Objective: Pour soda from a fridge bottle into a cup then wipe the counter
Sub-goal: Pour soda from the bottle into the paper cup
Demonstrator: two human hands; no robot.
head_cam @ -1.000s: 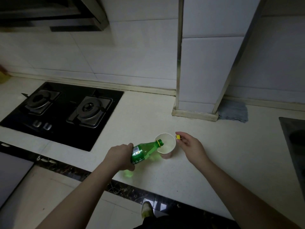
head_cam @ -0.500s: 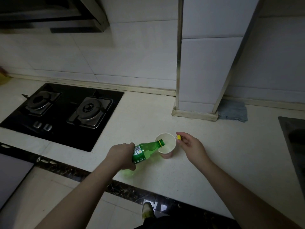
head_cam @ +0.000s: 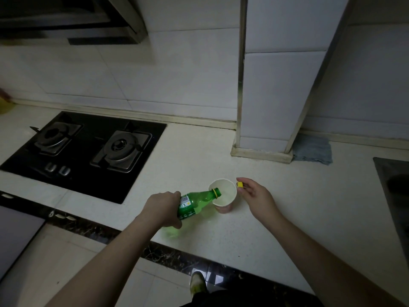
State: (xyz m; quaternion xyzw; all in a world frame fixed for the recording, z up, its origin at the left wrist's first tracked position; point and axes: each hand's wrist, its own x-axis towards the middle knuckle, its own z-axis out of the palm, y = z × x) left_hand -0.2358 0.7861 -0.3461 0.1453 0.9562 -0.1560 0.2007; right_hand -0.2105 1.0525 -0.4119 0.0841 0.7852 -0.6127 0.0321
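We see a black two-burner stove [head_cam: 81, 151] set in at left and a sink [head_cam: 396, 187] at far right.

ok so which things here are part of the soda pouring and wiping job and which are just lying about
In the job:
green bottle, gripped by the left hand, tilted over the cup
paper cup
yellow cap, pinched in the right hand
blue cloth by the pillar
counter

Just lying about:
gas hob
sink
range hood
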